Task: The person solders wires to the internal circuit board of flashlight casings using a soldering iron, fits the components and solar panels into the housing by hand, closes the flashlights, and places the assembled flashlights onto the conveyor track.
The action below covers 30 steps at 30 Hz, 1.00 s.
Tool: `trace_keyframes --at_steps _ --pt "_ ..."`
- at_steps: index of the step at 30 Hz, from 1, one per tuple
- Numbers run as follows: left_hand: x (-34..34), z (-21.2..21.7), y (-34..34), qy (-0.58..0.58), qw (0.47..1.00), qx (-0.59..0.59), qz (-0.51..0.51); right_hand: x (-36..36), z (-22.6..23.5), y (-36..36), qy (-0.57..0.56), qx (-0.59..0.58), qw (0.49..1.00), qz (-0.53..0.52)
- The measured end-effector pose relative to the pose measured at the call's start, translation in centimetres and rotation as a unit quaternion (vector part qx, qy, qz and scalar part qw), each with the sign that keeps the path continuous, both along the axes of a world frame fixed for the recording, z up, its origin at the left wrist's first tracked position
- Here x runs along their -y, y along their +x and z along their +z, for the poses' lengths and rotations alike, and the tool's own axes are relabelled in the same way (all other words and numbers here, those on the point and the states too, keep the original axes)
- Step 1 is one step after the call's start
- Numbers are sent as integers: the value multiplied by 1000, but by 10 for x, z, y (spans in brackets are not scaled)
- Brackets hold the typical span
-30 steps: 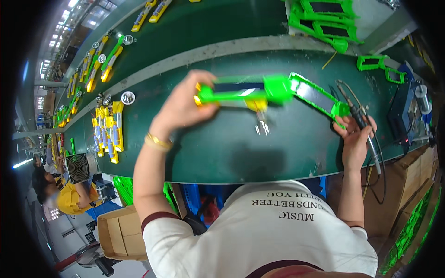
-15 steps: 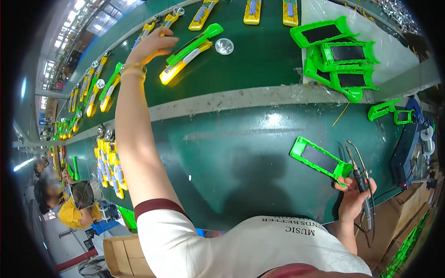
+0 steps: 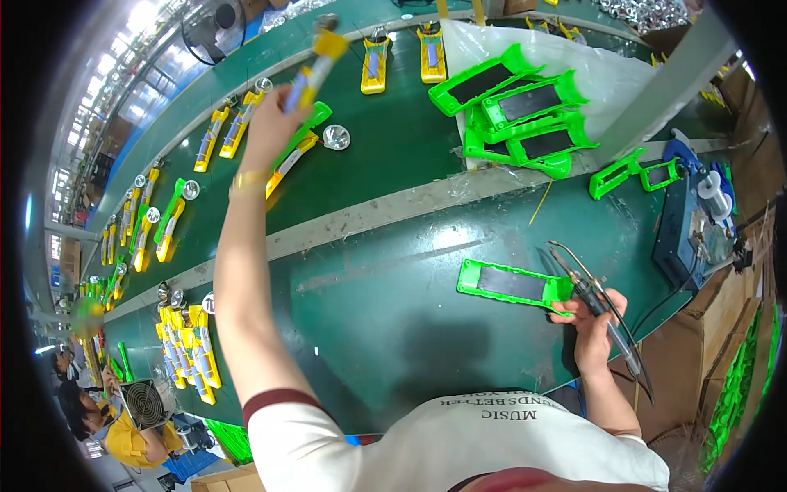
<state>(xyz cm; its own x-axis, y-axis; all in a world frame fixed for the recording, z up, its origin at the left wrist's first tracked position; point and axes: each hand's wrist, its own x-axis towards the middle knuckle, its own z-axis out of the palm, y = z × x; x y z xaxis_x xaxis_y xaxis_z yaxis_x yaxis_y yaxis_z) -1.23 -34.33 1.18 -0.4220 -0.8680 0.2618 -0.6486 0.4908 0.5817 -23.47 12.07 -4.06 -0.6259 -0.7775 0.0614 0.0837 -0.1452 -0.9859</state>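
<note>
My left hand (image 3: pixel 273 127) is stretched out over the far work surface, its fingers closed on the lower end of a yellow lamp housing (image 3: pixel 321 67) with a pale battery inside. The housing is tilted and smeared by motion. Under that hand lie a green-and-yellow lamp (image 3: pixel 287 164) and its round silver reflector (image 3: pixel 336 137). My right hand (image 3: pixel 597 328) grips a soldering iron (image 3: pixel 592 295) with a thin curved metal tube alongside. Its fingertips also pinch the end of a green frame (image 3: pixel 510 284) with a dark panel, just above the near green table.
Green frames (image 3: pixel 525 107) are piled on white sheeting at the far right. A blue soldering station (image 3: pixel 680 234) with a wire spool stands at the right edge. Yellow housings (image 3: pixel 187 348) cluster at the left; more lamps line the far surface. A person in yellow (image 3: pixel 131 435) sits beyond.
My left hand has taken hold of a yellow lamp housing and lifted it from the far row. The view has turned, and my right hand still holds the iron and green frame.
</note>
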Motion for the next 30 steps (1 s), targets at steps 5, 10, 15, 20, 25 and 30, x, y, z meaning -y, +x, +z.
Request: trace_keyframes --at_steps 5,10,15,20,25,30 --pt "-198 23 41 142 940 71 -302 4 1 -1 -6 96 991 97" --pt "-308 -14 52 64 937 59 -340 33 0 29 16 68 971 231" --pt "-313 -26 52 28 969 -8 -244 24 -4 4 -53 25 998 -8" --pt "-318 -31 69 155 906 -313 -241 6 -1 -12 -195 125 971 -62" --pt "-330 4 44 -198 951 -56 -231 -4 -3 -2 -231 71 970 -15" --pt "-327 0 43 -92 969 44 -224 -7 -3 4 -232 82 969 -25"
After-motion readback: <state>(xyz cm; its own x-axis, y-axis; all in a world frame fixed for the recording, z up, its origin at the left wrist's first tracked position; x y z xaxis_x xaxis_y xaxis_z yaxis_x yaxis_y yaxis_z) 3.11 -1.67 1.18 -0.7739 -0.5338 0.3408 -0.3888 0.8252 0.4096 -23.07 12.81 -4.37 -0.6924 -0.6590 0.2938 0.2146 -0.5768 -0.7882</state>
